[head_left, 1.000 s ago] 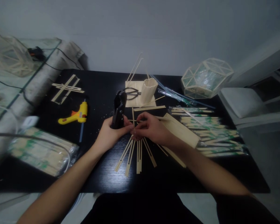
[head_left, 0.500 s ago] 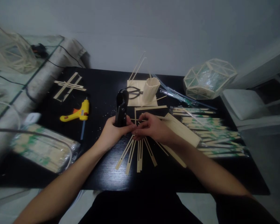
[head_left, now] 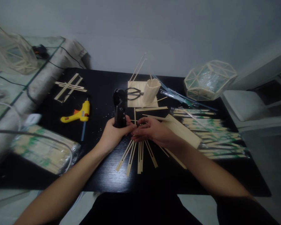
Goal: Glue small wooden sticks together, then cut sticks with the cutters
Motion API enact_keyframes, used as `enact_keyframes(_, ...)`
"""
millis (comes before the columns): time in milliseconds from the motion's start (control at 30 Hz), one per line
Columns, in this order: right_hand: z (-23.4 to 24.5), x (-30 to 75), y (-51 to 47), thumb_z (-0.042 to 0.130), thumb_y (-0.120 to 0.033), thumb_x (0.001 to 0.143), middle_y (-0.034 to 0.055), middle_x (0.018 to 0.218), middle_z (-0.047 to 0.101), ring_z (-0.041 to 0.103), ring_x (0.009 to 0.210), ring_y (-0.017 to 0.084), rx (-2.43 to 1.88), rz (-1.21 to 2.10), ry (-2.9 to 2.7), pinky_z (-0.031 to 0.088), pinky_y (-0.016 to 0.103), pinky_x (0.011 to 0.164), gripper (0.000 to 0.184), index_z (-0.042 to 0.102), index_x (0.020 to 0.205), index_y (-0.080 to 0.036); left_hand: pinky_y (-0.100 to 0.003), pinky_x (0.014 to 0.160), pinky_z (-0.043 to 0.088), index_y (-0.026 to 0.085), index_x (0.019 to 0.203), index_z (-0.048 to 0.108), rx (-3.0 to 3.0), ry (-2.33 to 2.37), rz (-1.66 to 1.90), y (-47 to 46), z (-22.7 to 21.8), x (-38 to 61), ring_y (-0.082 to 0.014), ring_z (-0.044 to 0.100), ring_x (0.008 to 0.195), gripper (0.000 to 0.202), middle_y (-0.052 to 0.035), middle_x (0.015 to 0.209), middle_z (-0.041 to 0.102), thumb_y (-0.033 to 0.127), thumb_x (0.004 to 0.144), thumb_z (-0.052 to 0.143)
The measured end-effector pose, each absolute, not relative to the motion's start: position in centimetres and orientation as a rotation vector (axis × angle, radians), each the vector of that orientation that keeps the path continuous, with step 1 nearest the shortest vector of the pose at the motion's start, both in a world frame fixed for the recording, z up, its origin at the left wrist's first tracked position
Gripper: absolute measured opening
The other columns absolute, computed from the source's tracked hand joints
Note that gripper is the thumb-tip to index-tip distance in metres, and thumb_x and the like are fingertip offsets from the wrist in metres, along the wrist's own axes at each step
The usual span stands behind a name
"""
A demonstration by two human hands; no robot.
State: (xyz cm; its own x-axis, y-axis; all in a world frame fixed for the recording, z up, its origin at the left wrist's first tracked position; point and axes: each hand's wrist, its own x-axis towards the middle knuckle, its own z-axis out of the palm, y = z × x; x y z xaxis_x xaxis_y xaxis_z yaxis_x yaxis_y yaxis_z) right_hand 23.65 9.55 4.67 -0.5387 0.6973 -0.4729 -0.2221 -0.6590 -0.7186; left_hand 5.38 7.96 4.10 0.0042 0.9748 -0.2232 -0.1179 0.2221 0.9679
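Note:
My left hand (head_left: 113, 132) is closed round the handles of a black cutter (head_left: 119, 107), whose head points away from me. My right hand (head_left: 152, 130) lies just to its right with the fingers loosely curled, their tips beside the left thumb over thin wooden sticks; I cannot make out anything held in them. Several split bamboo sticks (head_left: 137, 153) fan out on the black table (head_left: 103, 175) just in front of both hands. A flat bundle of sticks (head_left: 184, 131) lies under my right wrist.
A yellow glue gun (head_left: 78, 114) lies to the left, with crossed sticks (head_left: 69, 87) behind it. A bag of chopsticks (head_left: 41, 150) sits at front left. Wrapped chopsticks (head_left: 210, 131) spread at right. A stick cup (head_left: 151, 90), scissors (head_left: 132, 92) and a geometric frame (head_left: 209, 79) stand at the back.
The cutter has swung more upright in my left hand. My right hand's fingers have loosened and lowered a little toward the table.

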Motion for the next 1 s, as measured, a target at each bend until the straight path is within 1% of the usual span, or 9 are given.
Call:
enact_keyframes(100,4.4,23.6,9.5,0.097,-0.017,0.063,0.0054,0.079,0.079,0.079,0.069,0.020,-1.036,2.169,-0.805,0.068,0.031,0.072,0.060,0.049,0.098,-0.019,-0.023,0.058,0.050,0.016,0.086,0.068,0.947,1.241,1.143,8.0,3.9,5.4,-0.0099,0.060,0.057,0.036,0.0042,0.069,0.067,0.020,0.059,0.091)
enact_keyframes(233,4.3,23.6,9.3,0.098,-0.020,0.062,0.0040,0.080,0.078,0.079,0.071,0.021,-1.058,2.100,-0.841,0.068,0.033,0.074,0.059,0.050,0.097,-0.020,-0.027,0.070,0.055,0.016,0.086,0.068,0.989,1.251,1.190,7.9,3.9,5.5,-0.0130,0.066,0.066,0.034,0.0027,0.073,0.070,0.021,0.061,0.091)
enact_keyframes(333,4.6,23.7,9.3,0.098,-0.021,0.062,0.0035,0.081,0.078,0.080,0.073,0.020,-1.068,2.095,-0.845,0.068,0.033,0.076,0.058,0.052,0.096,-0.019,-0.028,0.075,0.057,0.017,0.086,0.068,1.033,1.261,1.201,7.7,4.1,5.6,-0.0141,0.068,0.068,0.034,0.0027,0.073,0.071,0.020,0.061,0.091)
enact_keyframes(567,4.6,23.6,9.2,0.101,-0.024,0.056,0.0043,0.080,0.079,0.080,0.071,0.020,-1.027,2.126,-0.805,0.068,0.030,0.073,0.063,0.052,0.095,-0.019,-0.028,0.073,0.057,0.017,0.086,0.068,1.055,1.267,1.206,7.6,4.3,5.6,-0.0145,0.068,0.068,0.034,0.0020,0.074,0.072,0.021,0.062,0.090)
enact_keyframes(700,4.3,23.6,9.1,0.100,-0.028,0.059,0.0025,0.076,0.078,0.080,0.070,0.021,-1.002,2.085,-0.871,0.068,0.031,0.074,0.064,0.048,0.095,-0.020,-0.028,0.074,0.056,0.017,0.087,0.068,1.059,1.248,1.182,7.6,4.3,5.5,-0.0144,0.067,0.069,0.033,0.0022,0.074,0.071,0.023,0.063,0.090)
enact_keyframes(867,4.4,23.5,9.0,0.099,-0.031,0.060,0.0007,0.077,0.078,0.080,0.071,0.020,-0.998,2.015,-0.919,0.068,0.032,0.075,0.064,0.045,0.094,-0.022,-0.028,0.077,0.055,0.017,0.085,0.069,1.108,1.248,1.149,7.6,4.8,5.3,-0.0143,0.067,0.072,0.028,0.0020,0.076,0.070,0.028,0.069,0.089)
enact_keyframes(1000,4.8,23.4,9.0,0.097,-0.032,0.063,-0.0013,0.077,0.078,0.080,0.072,0.020,-1.009,1.940,-0.969,0.068,0.036,0.077,0.061,0.044,0.092,-0.023,-0.028,0.077,0.054,0.018,0.084,0.070,1.150,1.240,1.118,7.7,5.2,5.0,-0.0157,0.067,0.076,0.026,0.0005,0.080,0.071,0.030,0.070,0.089)
